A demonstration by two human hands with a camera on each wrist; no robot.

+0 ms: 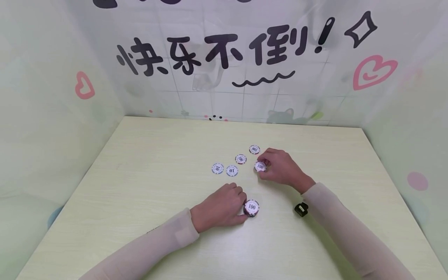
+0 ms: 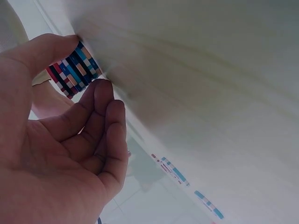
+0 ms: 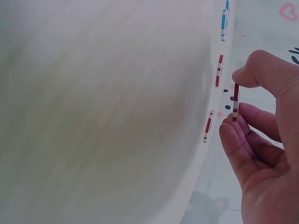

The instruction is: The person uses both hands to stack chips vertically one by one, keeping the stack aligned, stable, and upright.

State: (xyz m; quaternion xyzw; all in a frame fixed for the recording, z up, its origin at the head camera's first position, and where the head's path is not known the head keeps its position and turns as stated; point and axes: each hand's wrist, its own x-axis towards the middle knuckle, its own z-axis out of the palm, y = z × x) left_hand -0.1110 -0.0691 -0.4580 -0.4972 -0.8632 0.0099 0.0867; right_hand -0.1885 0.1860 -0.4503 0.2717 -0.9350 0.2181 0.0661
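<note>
My left hand (image 1: pixel 224 206) holds a stack of poker chips (image 1: pixel 251 207) on the table, its thumb and fingers at the sides; a white chip marked 100 tops the stack. The left wrist view shows red, black and blue edges in this stack (image 2: pixel 74 70). Farther up the table, my right hand (image 1: pixel 281 167) pinches a single 100 chip (image 1: pixel 260 167). In the right wrist view that chip (image 3: pixel 236 100) has a red and white edge and appears lifted off the table. Close by lie two 10 chips (image 1: pixel 232 170) and two 100 chips (image 1: pixel 240 159), flat and apart.
A small black object (image 1: pixel 301 209) lies beside the right sleeve. The pale wooden table (image 1: pixel 157 155) meets a printed white sheet (image 1: pixel 210 101) at the back, and similar sheets hang along both sides.
</note>
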